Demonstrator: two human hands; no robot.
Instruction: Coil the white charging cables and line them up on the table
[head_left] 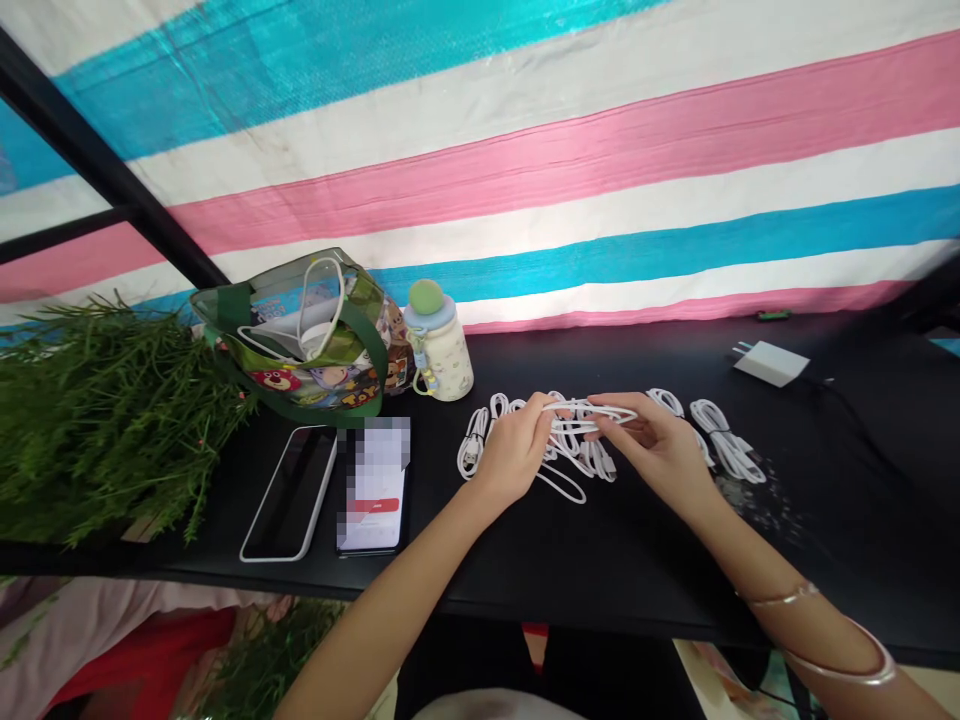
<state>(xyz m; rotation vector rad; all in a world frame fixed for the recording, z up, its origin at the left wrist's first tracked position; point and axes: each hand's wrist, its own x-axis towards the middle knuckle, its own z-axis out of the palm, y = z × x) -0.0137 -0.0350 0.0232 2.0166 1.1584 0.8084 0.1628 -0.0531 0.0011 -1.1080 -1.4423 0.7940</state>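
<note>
Between my two hands a white cable (581,425) is held in long loops above the black table. My left hand (514,450) closes on the left end of the loops. At the right end, my right hand (660,450) pinches them between thumb and fingers. Behind and below lie several more white cables, partly hidden by my hands. A bundled cable (472,445) rests just left of my left hand. To the right of my right hand lies another tied cable bundle (724,440).
At the left are a phone with a white edge (289,495), a lit phone (375,500), a patterned bag (300,350) and green plants (97,420). A bottle (442,350) stands behind the cables. A white charger plug (771,363) lies at the right of the black table (540,570).
</note>
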